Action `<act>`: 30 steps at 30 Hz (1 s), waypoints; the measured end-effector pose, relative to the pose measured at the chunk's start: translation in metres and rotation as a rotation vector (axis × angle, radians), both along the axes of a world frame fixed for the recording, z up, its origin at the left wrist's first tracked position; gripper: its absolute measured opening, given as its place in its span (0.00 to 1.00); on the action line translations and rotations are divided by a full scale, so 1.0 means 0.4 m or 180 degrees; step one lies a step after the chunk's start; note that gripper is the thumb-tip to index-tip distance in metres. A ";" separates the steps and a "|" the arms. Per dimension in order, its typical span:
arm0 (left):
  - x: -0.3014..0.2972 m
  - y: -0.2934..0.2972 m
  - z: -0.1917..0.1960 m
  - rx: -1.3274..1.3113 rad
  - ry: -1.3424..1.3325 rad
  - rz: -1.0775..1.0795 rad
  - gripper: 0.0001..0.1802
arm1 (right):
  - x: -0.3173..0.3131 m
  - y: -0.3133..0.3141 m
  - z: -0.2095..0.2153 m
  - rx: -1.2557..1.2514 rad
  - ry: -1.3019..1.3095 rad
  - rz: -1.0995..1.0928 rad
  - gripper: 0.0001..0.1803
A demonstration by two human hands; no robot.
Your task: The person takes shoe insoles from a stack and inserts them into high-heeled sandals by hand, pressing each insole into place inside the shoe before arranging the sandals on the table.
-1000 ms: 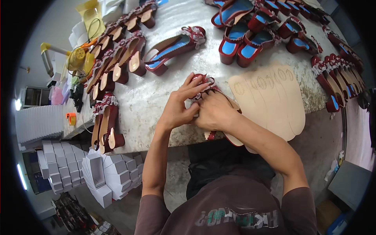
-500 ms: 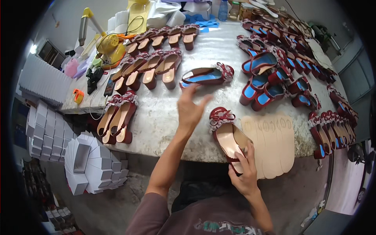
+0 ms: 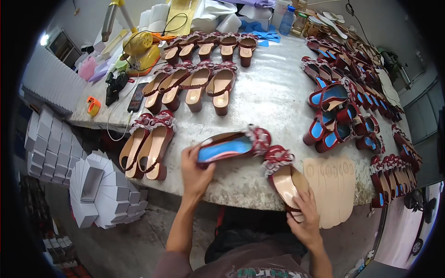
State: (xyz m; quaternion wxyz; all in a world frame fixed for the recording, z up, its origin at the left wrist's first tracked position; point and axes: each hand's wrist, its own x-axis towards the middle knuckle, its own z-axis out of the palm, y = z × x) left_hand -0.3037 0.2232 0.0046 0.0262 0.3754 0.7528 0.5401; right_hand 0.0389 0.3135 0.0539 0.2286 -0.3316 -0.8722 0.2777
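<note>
The left hand [image 3: 195, 172] closes its fingers around the heel end of a dark red sandal with a blue insole [image 3: 233, 146], which lies on its side near the front edge of the pale worktable [image 3: 273, 92], while the right hand [image 3: 305, 221] grips the heel end of a second red sandal with a tan insole [image 3: 283, 180], its ruffled strap pointing toward the first shoe and nearly touching it. Just to the right of that shoe a stack of tan insoles [image 3: 333, 187] overhangs the table's front edge. Left of the hands stands a pair of finished tan-lined sandals [image 3: 147, 143], with more rows [image 3: 199, 78] farther back. Blue-lined red sandals [image 3: 338, 116] crowd the right side of the table. A yellow tool with a cable [image 3: 139, 46] sits at the far left corner, and folded white boxes [image 3: 99, 185] are stacked on the floor below the table's left end
</note>
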 end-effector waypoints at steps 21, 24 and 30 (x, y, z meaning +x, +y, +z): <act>-0.069 -0.218 0.051 -0.0507 -0.0186 -0.1604 0.33 | -0.841 0.375 -0.131 0.0730 0.0575 -0.0477 0.27; -0.029 -0.191 0.064 -0.0668 0.0713 -0.1223 0.33 | -0.738 0.265 -0.088 0.1863 0.0795 -0.0362 0.37; 0.060 -0.011 0.068 -0.0476 -0.0335 -0.2138 0.32 | -0.137 0.094 0.003 0.0510 0.0709 0.0146 0.21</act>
